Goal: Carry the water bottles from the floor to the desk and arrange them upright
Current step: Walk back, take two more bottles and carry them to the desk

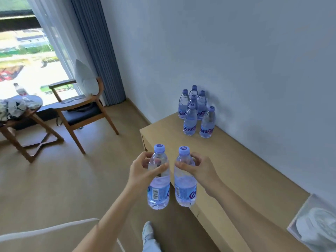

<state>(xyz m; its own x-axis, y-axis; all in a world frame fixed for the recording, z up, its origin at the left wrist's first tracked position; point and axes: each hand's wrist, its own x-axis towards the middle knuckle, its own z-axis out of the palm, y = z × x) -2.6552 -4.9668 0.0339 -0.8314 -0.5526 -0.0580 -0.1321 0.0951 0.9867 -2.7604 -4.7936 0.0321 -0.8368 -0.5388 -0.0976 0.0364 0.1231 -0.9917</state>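
Note:
My left hand (141,170) grips a clear water bottle (158,188) with a blue cap, held upright in the air beside the desk's near edge. My right hand (201,169) grips a second such bottle (185,190), also upright, next to the first. Both hang at the front edge of the light wooden desk (245,170). Several more bottles (197,113) stand upright in a cluster at the desk's far end against the wall.
A wooden armchair (81,110) with a cushion stands by the window and curtain. A small round table (23,110) at left carries cloth and another bottle. A white box (314,226) sits at the desk's near right. My foot (148,231) is on the floor below.

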